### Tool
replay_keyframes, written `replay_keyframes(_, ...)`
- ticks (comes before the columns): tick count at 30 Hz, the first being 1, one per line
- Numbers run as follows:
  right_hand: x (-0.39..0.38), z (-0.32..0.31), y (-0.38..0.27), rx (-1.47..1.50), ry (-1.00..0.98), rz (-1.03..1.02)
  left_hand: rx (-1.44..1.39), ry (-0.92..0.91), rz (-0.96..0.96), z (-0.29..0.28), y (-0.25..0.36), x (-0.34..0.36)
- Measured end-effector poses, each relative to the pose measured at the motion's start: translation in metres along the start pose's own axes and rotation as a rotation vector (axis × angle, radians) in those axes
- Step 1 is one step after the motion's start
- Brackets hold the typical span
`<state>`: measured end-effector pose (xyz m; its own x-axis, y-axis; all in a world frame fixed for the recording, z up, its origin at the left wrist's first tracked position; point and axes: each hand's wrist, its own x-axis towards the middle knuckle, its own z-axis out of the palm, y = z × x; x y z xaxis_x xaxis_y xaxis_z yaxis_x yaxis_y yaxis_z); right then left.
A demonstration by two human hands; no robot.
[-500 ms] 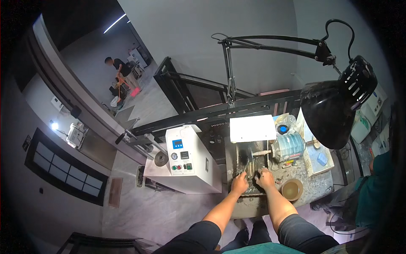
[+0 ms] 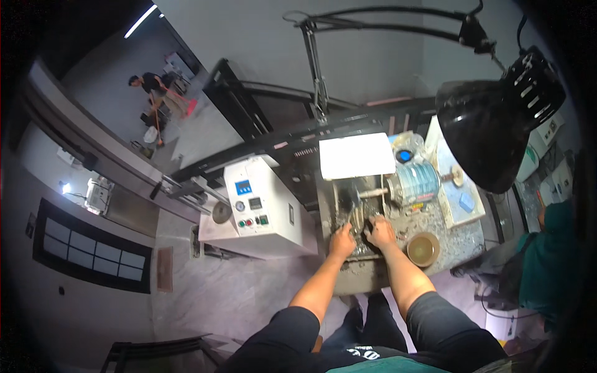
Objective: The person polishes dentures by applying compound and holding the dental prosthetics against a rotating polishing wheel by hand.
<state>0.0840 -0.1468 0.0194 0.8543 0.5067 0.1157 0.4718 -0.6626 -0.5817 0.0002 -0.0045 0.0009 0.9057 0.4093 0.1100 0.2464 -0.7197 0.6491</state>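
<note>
My left hand (image 2: 342,241) is closed at the left front of a wet, muddy tray (image 2: 364,253) below a motor's spindle (image 2: 373,193). Beside it, my right hand (image 2: 382,232) has curled fingers, with the thumb toward the left hand. Small, muddy, pale pieces show between and just beyond my fingertips. What each hand grips is too small and dark to make out. The blue-banded motor (image 2: 416,184) sits just beyond my right hand, and a white panel (image 2: 357,155) covers the spindle's far side.
A brown bowl of cloudy liquid (image 2: 423,250) stands right of my right hand. Further right are a white tray with a blue block (image 2: 466,201) and a black lamp (image 2: 476,133). A white control machine (image 2: 255,202) stands left. A person (image 2: 152,87) sweeps far off; another's green sleeve (image 2: 547,261) shows right.
My view has tilted, so the bench and both hands appear higher and further left. Both hands stay in the tray under the spindle, with the right fingers slightly shifted. The distant person's broom has moved.
</note>
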Motion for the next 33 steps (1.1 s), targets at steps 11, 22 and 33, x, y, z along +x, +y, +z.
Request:
replay_keyframes(11,0.007,0.005,-0.001,-0.231,-0.176,-0.042,0.007,-0.018,-0.031,0.0,0.001,0.006)
replay_keyframes(22,0.007,0.008,0.009,-0.171,-0.137,-0.193,-0.047,-0.019,-0.053,0.003,-0.005,0.002)
replay_keyframes(33,0.007,0.009,0.01,-0.109,-0.152,-0.177,-0.107,0.088,-0.01,0.006,-0.015,0.003)
